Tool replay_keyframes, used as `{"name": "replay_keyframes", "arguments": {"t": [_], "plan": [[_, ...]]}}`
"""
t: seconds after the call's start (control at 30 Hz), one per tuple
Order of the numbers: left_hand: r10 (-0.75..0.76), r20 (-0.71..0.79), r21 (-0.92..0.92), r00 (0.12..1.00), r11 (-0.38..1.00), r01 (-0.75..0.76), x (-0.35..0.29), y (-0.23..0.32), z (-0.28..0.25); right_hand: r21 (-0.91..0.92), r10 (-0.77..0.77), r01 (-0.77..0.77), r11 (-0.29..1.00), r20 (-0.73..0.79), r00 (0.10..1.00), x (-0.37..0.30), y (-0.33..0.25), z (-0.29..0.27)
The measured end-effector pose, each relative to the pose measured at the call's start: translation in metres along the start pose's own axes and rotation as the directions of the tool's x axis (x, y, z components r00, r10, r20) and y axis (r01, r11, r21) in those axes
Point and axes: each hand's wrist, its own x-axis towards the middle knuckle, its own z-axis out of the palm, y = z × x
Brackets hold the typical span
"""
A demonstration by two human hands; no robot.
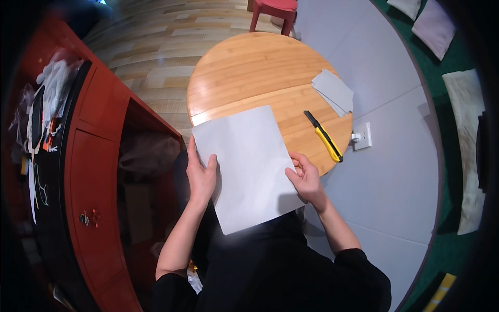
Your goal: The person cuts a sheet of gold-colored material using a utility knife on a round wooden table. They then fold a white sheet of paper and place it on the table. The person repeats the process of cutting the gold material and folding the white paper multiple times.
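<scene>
A large white sheet of paper (247,166) is held up in front of me, tilted, its far part over the near edge of the round wooden table (249,67). My left hand (201,174) grips its left edge, thumb on top and the fingers partly hidden behind. On the right edge, my right hand (305,179) pinches the sheet between thumb and curled fingers. Just beyond that hand lies a yellow and black utility knife (325,138) on the tabletop. Farther back, several small pale paper pieces (333,92) lie in an overlapping stack near the table's right rim.
A red cabinet (96,171) with a cluttered black top stands at my left. Close along the right side runs a pale wall panel (384,187) with a socket and plug (362,137). Behind the table is a red stool (275,10). Cushions (435,28) lie at the far right.
</scene>
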Motion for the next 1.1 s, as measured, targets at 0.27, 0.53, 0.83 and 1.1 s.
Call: {"name": "replay_keyframes", "arguments": {"t": [0.27, 0.53, 0.83, 1.1], "plan": [[-0.006, 0.047, -0.077, 0.999, 0.997, 0.01, 0.004, -0.006, 0.004, -0.09, -0.085, 0.072, 0.993, -0.155, 0.984, 0.054, 0.027, -0.013], [-0.075, 0.025, -0.089, 0.997, 0.993, 0.077, 0.006, -0.002, 0.006, -0.188, -0.127, 0.086, 0.978, -0.218, 0.968, 0.134, 0.011, -0.004], [-0.236, 0.087, -0.294, 0.968, 0.922, 0.252, 0.023, 0.001, 0.002, -0.037, -0.078, 0.071, 0.997, -0.232, 0.97, 0.134, 0.002, 0.006], [-0.027, -0.051, -0.273, 0.998, 0.962, 0.012, 0.044, -0.004, 0.016, -0.013, -0.196, 0.197, 0.98, -0.21, 0.958, 0.137, -0.012, 0.018]]}}
